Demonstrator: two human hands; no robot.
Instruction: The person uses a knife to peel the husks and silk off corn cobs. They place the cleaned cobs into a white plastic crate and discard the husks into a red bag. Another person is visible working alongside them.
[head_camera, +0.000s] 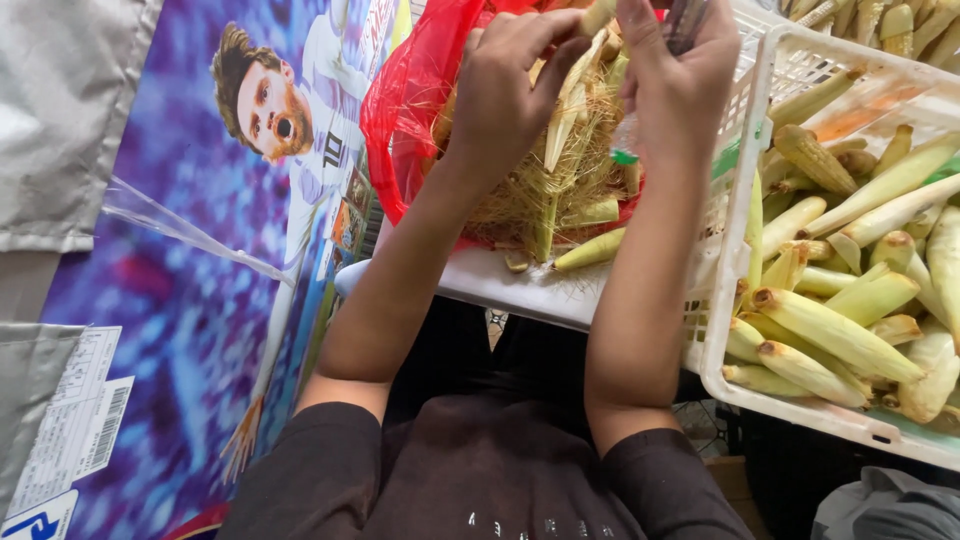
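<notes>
Corn ears (835, 330) fill white basket (770, 395), husks (540, 190) in red bag (405, 110).

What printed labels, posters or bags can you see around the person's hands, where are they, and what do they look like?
Large glossy poster, left: purple-blue, showing a player in a pale striped shirt.
White rectangular barcode label, lower left on the poster: black lines and print.
Blue-and-white sticker, bottom-left corner, cut off.
Red plastic bag, top centre beside the left hand: crumpled, translucent.
</notes>
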